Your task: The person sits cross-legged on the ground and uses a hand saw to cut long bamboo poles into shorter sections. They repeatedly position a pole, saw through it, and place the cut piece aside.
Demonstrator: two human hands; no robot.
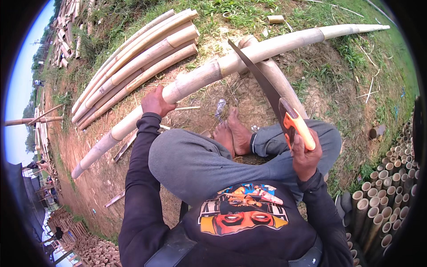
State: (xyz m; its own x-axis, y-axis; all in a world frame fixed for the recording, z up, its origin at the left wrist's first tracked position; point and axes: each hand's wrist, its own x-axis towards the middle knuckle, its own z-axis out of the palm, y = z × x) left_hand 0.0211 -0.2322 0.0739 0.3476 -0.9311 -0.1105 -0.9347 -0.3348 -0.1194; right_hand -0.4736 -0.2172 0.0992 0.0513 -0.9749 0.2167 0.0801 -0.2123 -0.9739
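Observation:
A long pale bamboo pole (195, 81) runs slantwise in front of me, from low on the left to far on the right. My left hand (156, 102) is closed around it, left of the middle. In my right hand (307, 150) is the orange handle of a handsaw (262, 80), above my bent knee. Its dark curved blade points away from me and crosses the pole near a joint; whether the teeth touch the bamboo I cannot tell. Beneath the pole, a thicker bamboo piece (284, 84) lies crosswise and props it up.
Several bamboo poles (147, 60) lie stacked at the far left. Many short cut bamboo pieces (378, 200) stand upright on the right. My bare feet (235, 133) rest on the dirt below the pole. A short bamboo offcut (275, 19) lies in the grass beyond.

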